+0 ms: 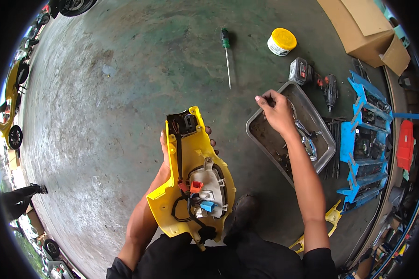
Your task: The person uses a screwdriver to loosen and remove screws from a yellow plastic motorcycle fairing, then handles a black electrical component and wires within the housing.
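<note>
A yellow plastic headlight cowl (176, 160) leans close to my body, its inner side facing up. My left hand (165, 151) is closed round its narrow upper part, thumb on one side and fingertips showing past the other. Inside sit the pale back of a headlight (209, 180), black wiring, a red connector (196, 187) and a blue connector (207, 206). Over a metal tray (329, 151) my right hand (278, 110) hovers with thumb and forefinger pinched together; anything between them is too small to make out. Shiny metal parts and small hardware lie in the tray.
Ahead on the floor lie a green-handled screwdriver (226, 44), a yellow-lidded tub (284, 41) and a power drill (329, 90). An unfolded blue toolbox (347, 144) stands right of the tray. A cardboard box (370, 44) sits far right; a yellow trim piece (333, 216) lies near my right arm.
</note>
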Demonstrator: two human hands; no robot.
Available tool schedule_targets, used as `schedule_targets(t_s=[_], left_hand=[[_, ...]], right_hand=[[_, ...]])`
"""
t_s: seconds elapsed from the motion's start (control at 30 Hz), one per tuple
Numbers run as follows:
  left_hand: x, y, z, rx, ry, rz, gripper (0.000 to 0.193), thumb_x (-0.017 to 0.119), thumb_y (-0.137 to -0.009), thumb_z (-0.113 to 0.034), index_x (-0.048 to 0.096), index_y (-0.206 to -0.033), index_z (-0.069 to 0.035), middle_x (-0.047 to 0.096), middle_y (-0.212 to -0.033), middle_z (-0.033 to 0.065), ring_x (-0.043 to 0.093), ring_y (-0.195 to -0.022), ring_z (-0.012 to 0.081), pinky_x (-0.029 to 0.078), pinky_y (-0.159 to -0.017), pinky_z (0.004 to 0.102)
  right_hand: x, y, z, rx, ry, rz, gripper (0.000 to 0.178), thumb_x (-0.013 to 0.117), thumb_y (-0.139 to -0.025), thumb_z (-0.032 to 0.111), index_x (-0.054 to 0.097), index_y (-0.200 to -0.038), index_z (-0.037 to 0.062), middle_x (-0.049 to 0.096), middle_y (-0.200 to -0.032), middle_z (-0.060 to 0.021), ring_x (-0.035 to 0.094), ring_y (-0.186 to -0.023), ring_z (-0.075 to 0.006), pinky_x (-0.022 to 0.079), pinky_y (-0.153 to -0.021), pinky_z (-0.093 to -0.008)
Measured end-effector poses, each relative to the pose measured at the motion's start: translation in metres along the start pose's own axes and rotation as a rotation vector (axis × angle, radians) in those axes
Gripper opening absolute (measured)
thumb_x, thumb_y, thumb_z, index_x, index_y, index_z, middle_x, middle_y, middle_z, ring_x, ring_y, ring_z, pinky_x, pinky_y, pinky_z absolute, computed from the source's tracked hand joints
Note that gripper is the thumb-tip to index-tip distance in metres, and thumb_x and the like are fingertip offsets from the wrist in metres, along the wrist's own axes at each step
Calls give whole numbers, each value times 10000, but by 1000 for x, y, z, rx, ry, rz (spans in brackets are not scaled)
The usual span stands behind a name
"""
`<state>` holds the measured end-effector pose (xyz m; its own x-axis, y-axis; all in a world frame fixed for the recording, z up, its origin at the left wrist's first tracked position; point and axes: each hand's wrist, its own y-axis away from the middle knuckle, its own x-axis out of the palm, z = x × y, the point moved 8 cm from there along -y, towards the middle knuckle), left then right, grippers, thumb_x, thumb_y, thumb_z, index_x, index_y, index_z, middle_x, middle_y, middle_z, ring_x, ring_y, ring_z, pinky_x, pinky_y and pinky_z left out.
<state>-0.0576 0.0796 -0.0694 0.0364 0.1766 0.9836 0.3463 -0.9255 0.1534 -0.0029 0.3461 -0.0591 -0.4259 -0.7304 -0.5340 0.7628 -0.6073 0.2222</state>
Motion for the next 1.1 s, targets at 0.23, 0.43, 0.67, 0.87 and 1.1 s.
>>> schedule_targets(t_s=[0.23, 0.43, 0.67, 0.87, 1.1], left_hand=[[-9, 18, -22, 148, 106, -85, 888, 609, -790, -763, 493, -1420, -148, 566, -1281, 145, 617, -1096, 409, 523, -896, 625], [-3, 28, -25, 188, 274, -57, 822, 603, -821, -734, 511, -1411, -169, 573, -1303, 161, 632, -1073, 433, 526, -882, 646], [8, 17, -4, 85, 329, -34, 842, 592, -809, -761, 485, -1451, -228, 567, -1353, 169, 622, -1099, 454, 517, -901, 654], [21, -6, 31, -51, 240, -40, 868, 580, -800, -788, 507, -1417, -182, 577, -1298, 138, 624, -1088, 398, 529, -891, 619], [50, -22, 76, -247, 62, 3, 895, 543, -807, -811, 522, -1395, -137, 587, -1285, 119, 631, -1080, 374, 530, -905, 605]], right_hand=[[101, -136, 13, -217, 457, -124, 340, 736, -890, 287, 639, -1102, 40, 717, -1004, -161, 695, -973, -346, 550, -847, -435], [148, -159, -1, -6, 576, 81, 285, 713, -885, 176, 613, -1080, -6, 696, -1057, -235, 659, -1038, -421, 517, -891, -496], [112, -84, -3, 311, -820, 734, 126, 637, -963, 83, 588, -1063, 24, 622, -912, -48, 673, -867, -205, 580, -826, -365], [-13, 41, 70, -74, -775, 421, 209, 598, -991, 93, 528, -1184, 54, 667, -1026, -132, 699, -983, -268, 604, -838, -402], [-85, 126, 83, -260, -947, 51, 134, 477, -1059, 125, 506, -1143, 25, 660, -1094, -191, 697, -1038, -311, 610, -894, -447]])
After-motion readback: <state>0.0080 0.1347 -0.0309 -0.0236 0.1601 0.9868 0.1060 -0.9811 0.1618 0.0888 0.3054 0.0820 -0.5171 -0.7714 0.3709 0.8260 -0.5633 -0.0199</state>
